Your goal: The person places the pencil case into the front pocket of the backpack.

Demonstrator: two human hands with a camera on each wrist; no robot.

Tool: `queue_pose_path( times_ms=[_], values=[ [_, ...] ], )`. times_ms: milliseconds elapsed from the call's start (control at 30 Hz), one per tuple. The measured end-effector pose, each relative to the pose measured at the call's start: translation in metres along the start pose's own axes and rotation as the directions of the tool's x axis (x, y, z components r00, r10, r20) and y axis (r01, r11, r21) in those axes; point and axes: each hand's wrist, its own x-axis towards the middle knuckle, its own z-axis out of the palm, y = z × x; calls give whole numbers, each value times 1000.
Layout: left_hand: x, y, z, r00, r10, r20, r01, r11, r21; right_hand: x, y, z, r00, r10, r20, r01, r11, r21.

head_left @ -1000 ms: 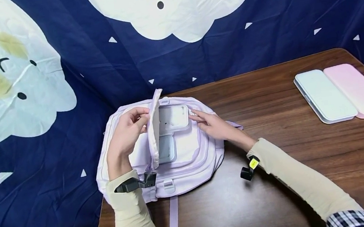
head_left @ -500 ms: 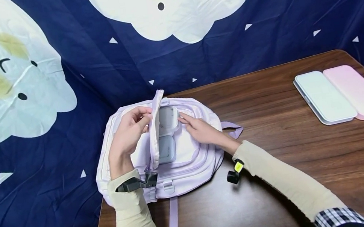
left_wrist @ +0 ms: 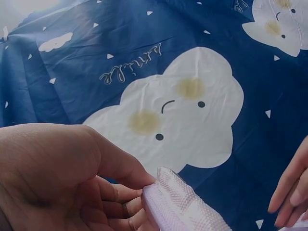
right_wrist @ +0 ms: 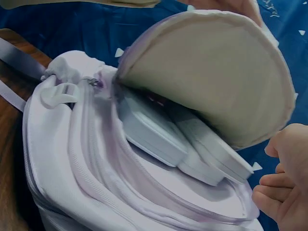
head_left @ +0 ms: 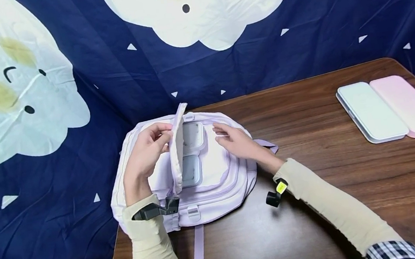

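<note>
Backpack (head_left: 216,202) at table's (head_left: 287,115) far-left corner; L hand (head_left: 143,148) pinches pocket flap (head_left: 177,159) upright. White case (head_left: 193,135) inside, just left of R hand (head_left: 237,141) (nearer, empty, fingers loose, apart); long axis prob. runs L–R, under flap.

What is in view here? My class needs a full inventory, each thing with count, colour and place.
Backpack: one, white and lilac, on the table
Pocket flap: one, cream inside, raised
Cases: at least two, white and grey-blue, in the open pocket
Flat cases: two, pale blue and pink, table's right
Straps: at least two, lilac, by the backpack
Table: one, brown, underneath
Backdrop: navy, white clouds, behind
Wrist cameras: two, black, on wrists
Sleeves: two, beige, on arms
Left hand: one, bare, pinching flap
Right hand: one, bare, beside pocket
</note>
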Motion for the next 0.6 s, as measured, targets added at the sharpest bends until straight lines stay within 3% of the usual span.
queue_pose_path(
  times_ms=[267,600],
  values=[
    [-1,0,-3,1000,-5,1,5,1000,0,-8,3,-22,995,12,-97,-2,994,107],
    [-4,0,-4,1000,-12,-6,12,1000,2,-20,13,-44,988,32,-149,-13,992,124]
  ],
)
